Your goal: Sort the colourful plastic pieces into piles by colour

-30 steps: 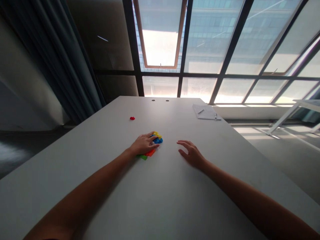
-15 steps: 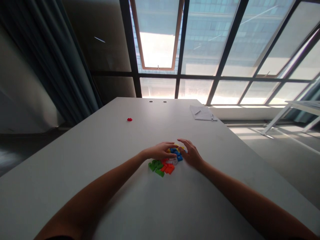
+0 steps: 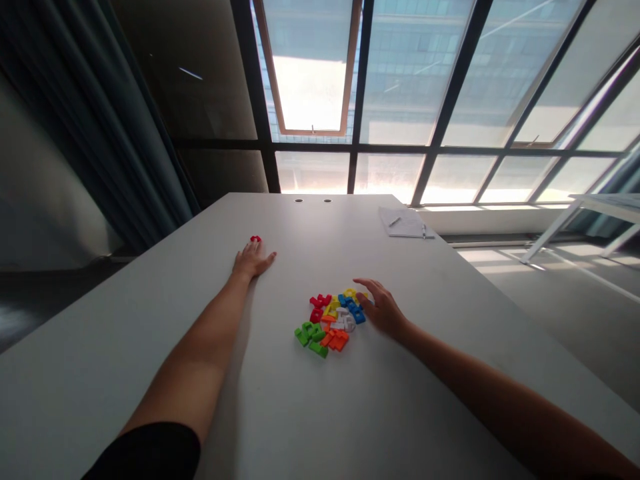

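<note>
Block pile (image 3: 338, 327): on the desk (image 3: 400, 407)
Left hand (image 3: 254, 260): spread at a red piece (image 3: 255, 238), left beyond the pile
Right hand (image 3: 382, 307): loosely spread, at the pile's right edge

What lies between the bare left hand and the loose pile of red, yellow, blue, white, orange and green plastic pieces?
Nothing: in the head view, only bare white tabletop separates the left hand from the multicoloured plastic pile.

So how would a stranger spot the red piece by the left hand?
On the white table, find the left hand, the farther-out one. The red piece is at its fingertips, lying apart from the pile that holds the other red pieces.
</note>
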### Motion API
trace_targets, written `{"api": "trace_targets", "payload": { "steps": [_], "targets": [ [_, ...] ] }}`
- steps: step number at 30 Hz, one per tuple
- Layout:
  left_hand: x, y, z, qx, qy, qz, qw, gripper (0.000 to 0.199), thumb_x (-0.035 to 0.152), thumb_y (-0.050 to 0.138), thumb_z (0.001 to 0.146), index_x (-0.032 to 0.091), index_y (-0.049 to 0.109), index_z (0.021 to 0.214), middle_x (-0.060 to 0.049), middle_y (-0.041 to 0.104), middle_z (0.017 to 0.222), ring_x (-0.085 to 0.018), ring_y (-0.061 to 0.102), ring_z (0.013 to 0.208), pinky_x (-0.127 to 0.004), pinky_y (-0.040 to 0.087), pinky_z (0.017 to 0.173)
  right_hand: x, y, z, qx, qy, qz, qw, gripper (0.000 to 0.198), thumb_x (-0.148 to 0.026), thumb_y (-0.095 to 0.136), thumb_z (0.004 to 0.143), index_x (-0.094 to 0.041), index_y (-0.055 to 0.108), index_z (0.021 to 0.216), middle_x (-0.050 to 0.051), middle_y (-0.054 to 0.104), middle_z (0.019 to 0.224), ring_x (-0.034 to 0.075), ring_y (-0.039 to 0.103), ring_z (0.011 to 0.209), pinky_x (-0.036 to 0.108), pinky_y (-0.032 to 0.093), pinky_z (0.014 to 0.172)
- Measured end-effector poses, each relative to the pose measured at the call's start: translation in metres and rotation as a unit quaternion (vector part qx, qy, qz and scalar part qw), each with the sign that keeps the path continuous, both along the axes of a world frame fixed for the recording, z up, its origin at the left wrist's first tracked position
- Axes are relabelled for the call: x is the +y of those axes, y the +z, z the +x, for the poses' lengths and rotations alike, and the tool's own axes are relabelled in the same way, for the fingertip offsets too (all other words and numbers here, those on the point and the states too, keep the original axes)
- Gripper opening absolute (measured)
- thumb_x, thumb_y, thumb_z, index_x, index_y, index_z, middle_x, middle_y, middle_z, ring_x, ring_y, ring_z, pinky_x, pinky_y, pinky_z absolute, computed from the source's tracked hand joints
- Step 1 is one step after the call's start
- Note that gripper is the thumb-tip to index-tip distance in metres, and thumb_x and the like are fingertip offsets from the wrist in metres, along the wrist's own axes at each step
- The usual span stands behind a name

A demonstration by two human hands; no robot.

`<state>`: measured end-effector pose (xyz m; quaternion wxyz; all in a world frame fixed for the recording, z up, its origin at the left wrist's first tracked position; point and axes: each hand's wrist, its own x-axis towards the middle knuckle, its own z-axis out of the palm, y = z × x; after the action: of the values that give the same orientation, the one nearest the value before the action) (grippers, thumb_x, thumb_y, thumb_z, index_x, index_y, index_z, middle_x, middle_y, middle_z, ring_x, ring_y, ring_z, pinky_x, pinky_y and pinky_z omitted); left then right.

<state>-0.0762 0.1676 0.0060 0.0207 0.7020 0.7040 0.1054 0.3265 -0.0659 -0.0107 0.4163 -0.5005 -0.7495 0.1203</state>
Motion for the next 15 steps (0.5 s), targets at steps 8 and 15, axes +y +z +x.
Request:
{"api": "trace_targets", "payload": {
  "steps": [8,15],
  "targets": [
    [0.035,0.005,-0.003,0.011,0.017,-0.009,1.000,0.093,0.073,0.028,0.106,0.014,0.030,0.177,-0.019,0.019,0.186,-0.039,0.026,0.169,-0.062,0.026,0.134,0.000,-0.003,-0.003,0.007,-0.001,0.001,1.000,0.034,-0.036,0.059,0.109,-0.026,0.073,0.139,0.013,0.077,0.138,0.029,0.070,0.133,0.051,0.056,0.116],
    [0.036,0.012,0.000,0.024,-0.010,0.014,1.000,0.072,0.062,0.037,0.107,0.017,0.057,0.160,-0.021,0.053,0.169,-0.041,0.043,0.158,-0.066,0.028,0.131,0.001,-0.003,-0.006,-0.001,0.000,0.001,1.000,0.032,-0.031,0.060,0.108,-0.025,0.073,0.137,0.014,0.078,0.136,0.029,0.071,0.130,0.051,0.058,0.113]
  ]
}}
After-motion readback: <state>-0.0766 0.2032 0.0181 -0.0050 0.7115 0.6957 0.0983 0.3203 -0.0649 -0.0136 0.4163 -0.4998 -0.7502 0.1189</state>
